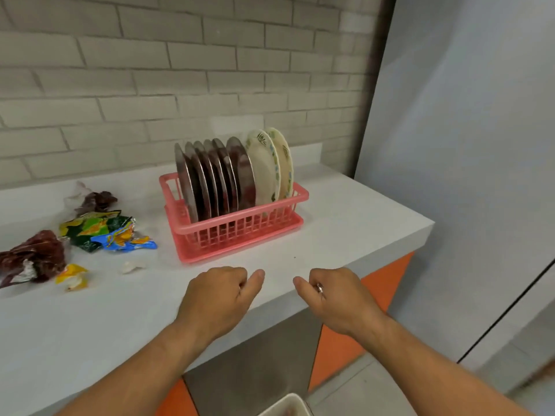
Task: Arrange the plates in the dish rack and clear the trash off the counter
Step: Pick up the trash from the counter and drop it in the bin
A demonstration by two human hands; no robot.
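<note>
A pink plastic dish rack (240,232) stands on the white counter (345,211). Several steel plates (210,181) stand upright in it, with two cream patterned plates (270,166) at its right end. Crumpled wrappers lie to the left: a green, yellow and blue one (102,231), a dark red one (33,259), a maroon one (96,201), a small yellow one (72,276) and a white scrap (130,267). My left hand (216,298) and my right hand (333,298) hover at the counter's front edge below the rack, fingers loosely curled, holding nothing.
A tiled wall runs behind the counter. A grey panel (465,145) rises to the right of the counter's end. Orange cabinet fronts (339,349) and a steel panel sit below the counter. The rim of a pale bin (288,406) shows at the bottom edge.
</note>
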